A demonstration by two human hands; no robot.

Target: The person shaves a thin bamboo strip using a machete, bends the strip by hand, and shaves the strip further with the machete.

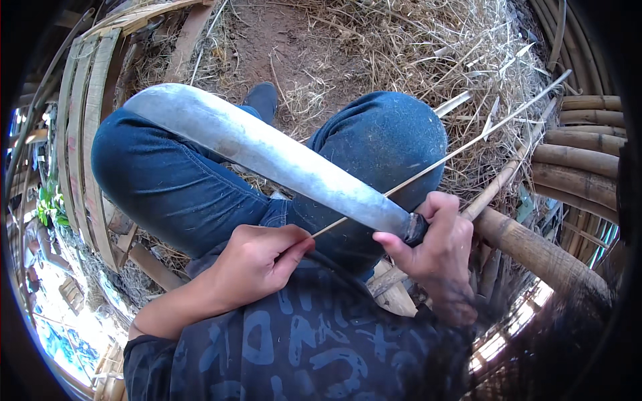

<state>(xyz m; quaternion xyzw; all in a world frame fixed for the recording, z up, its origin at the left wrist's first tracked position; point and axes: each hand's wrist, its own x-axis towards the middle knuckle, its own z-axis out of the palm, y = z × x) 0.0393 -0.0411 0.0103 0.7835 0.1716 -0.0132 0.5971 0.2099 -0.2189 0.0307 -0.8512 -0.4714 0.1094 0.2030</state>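
My right hand (pixel 438 250) is wrapped round the dark handle of a machete (pixel 267 157), thumb stretched along the base of the blade. The broad grey blade points to the upper left, over both my knees. In my left hand (pixel 267 260), thumb and fingers pinch the near end of a thin bamboo strip (pixel 461 148). From there the strip runs up to the right, crossing the blade close to the handle, and ends beyond my right knee. Whether blade and strip touch, I cannot tell.
Dry straw (pixel 428 53) and bare soil (pixel 287 40) lie ahead of my knees. At left stands a wooden slat frame (pixel 83 134). Thick bamboo poles (pixel 575 160) line the right side, and one pole (pixel 535 250) slants close by my right hand.
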